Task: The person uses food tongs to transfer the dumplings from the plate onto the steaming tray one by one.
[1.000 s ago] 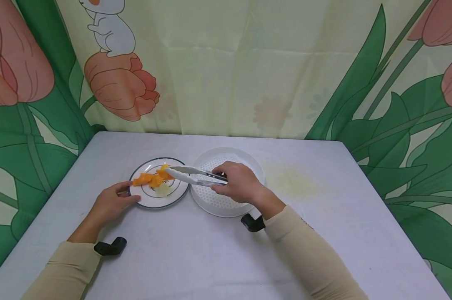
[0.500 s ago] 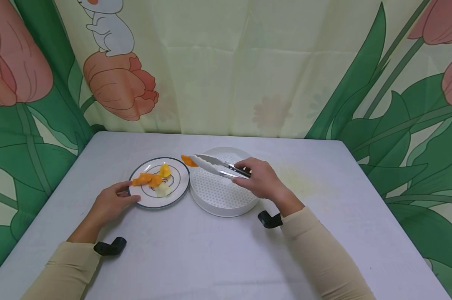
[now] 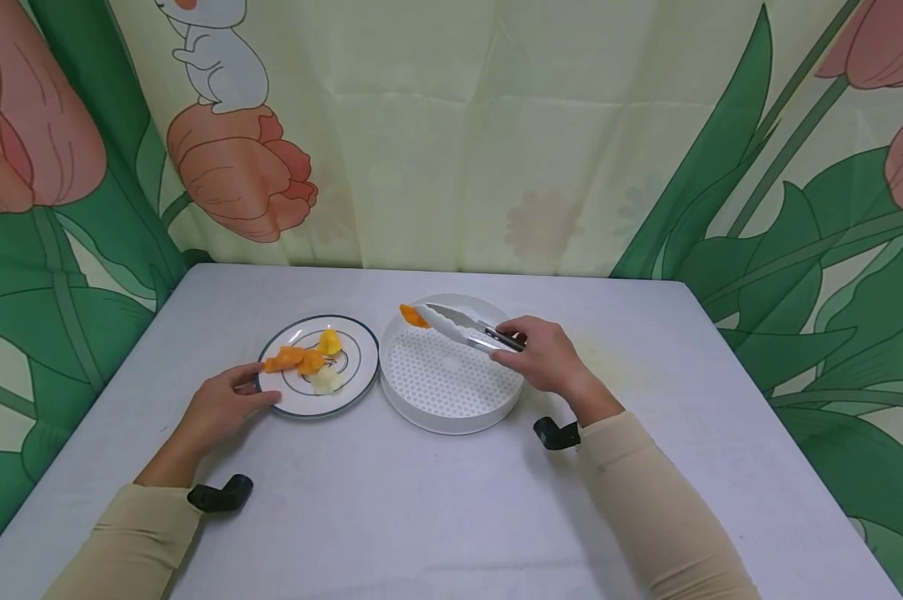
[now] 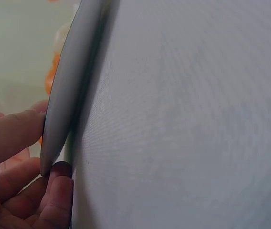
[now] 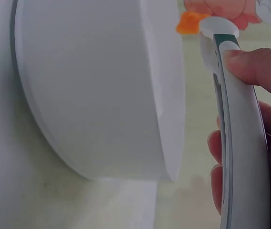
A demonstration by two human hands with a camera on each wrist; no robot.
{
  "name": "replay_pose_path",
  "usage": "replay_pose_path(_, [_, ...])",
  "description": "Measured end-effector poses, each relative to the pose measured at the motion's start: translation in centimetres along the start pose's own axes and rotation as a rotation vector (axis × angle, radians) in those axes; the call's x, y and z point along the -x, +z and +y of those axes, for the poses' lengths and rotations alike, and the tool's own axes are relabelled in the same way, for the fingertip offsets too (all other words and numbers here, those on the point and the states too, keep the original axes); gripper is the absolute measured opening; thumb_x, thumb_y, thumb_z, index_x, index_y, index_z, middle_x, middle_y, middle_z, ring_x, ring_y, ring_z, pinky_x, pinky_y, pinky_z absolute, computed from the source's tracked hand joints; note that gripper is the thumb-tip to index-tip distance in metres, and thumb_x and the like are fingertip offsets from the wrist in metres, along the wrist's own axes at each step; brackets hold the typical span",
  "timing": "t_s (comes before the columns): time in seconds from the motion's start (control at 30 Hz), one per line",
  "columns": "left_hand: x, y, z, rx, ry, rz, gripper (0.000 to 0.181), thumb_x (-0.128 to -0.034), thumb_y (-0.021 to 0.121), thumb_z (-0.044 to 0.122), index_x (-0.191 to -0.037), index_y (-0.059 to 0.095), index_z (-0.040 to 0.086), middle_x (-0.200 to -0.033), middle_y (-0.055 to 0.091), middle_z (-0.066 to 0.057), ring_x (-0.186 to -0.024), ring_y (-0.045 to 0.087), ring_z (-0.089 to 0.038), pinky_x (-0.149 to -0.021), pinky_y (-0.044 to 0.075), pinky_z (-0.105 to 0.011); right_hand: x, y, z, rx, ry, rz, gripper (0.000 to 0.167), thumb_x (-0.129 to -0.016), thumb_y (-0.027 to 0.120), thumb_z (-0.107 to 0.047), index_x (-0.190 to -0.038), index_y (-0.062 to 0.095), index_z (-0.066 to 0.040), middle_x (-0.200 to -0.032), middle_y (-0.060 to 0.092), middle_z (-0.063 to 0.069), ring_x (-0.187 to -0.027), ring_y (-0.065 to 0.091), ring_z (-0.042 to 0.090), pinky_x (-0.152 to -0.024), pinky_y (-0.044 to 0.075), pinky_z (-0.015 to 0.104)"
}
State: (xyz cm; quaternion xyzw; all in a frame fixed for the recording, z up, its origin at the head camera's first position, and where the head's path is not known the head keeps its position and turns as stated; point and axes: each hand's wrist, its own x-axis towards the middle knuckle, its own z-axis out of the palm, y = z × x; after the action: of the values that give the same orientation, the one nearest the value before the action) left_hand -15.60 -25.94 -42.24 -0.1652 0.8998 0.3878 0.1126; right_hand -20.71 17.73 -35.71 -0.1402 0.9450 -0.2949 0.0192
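My right hand grips a pair of tongs with white tips and metal arms. Pinched in the tips is an orange piece of food, held above the far left part of a round white tray with a perforated floor. At the left edge of a white plate with a dark rim, my left hand pinches the rim, thumb on top and fingers under it, as the left wrist view shows. Several orange pieces, a yellow piece and a pale piece lie on the plate.
The plate and the tray stand side by side, very close together, on a white-covered table. A faint yellowish stain marks the cloth right of the tray. Behind the table hangs a curtain printed with tulips.
The right hand has moved right from the plate to over the tray, its tongs now carrying an orange piece off the plate. My left hand and the plate have stayed put.
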Motion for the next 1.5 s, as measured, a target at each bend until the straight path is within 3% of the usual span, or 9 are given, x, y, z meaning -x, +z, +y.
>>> replay_pose_path(0.27, [0.1,-0.2,0.1,-0.013,0.009,-0.002,0.079,-0.0939,0.071,0.034,-0.154,0.032,-0.001,-0.145,0.041,-0.035,-0.131,0.039,-0.051,-0.104,0.042,-0.059,-0.3,-0.4,1.2,0.04,0.119,-0.018,0.051,-0.091,0.073,-0.03,-0.133,0.062,-0.003,-0.123,0.063,0.017,-0.102,0.057,0.031,-0.081,0.054,0.041])
replay_pose_path(0.43, [0.1,-0.1,0.1,-0.019,0.005,0.005,0.079,-0.0936,0.071,0.034,-0.153,0.033,-0.001,-0.144,0.042,-0.035,-0.13,0.04,-0.051,-0.104,0.042,-0.059,-0.5,-0.4,1.9,0.049,0.144,-0.016,0.051,-0.092,0.071,-0.03,-0.134,0.062,-0.003,-0.124,0.063,0.018,-0.104,0.057,0.032,-0.084,0.053,0.042])
replay_pose_path(0.93, [0.0,0.0,-0.1,-0.015,0.019,0.007,0.08,-0.0931,0.072,0.034,-0.153,0.033,0.0,-0.144,0.042,-0.035,-0.13,0.04,-0.05,-0.104,0.042,-0.059,-0.8,-0.5,2.9,0.166,0.121,0.002,0.05,-0.091,0.067,-0.031,-0.132,0.064,-0.002,-0.127,0.064,0.019,-0.107,0.058,0.034,-0.09,0.05,0.049])
replay_pose_path(1.3, [0.1,0.0,-0.1,-0.02,0.031,0.007,0.078,-0.0932,0.072,0.033,-0.152,0.035,-0.001,-0.144,0.043,-0.034,-0.129,0.041,-0.05,-0.103,0.043,-0.058,-0.9,-0.3,3.1,0.156,0.141,0.017,0.054,-0.09,0.068,-0.035,-0.133,0.062,-0.002,-0.127,0.063,0.018,-0.108,0.058,0.035,-0.09,0.049,0.049])
replay_pose_path(1.5, [0.2,-0.1,0.0,-0.024,0.032,0.009,0.078,-0.0936,0.071,0.034,-0.153,0.034,-0.001,-0.145,0.042,-0.034,-0.13,0.04,-0.05,-0.104,0.042,-0.059,-0.6,-0.5,2.0,0.104,0.114,0.022,0.057,-0.088,0.071,-0.035,-0.134,0.061,-0.003,-0.124,0.063,0.017,-0.104,0.058,0.033,-0.087,0.049,0.047])
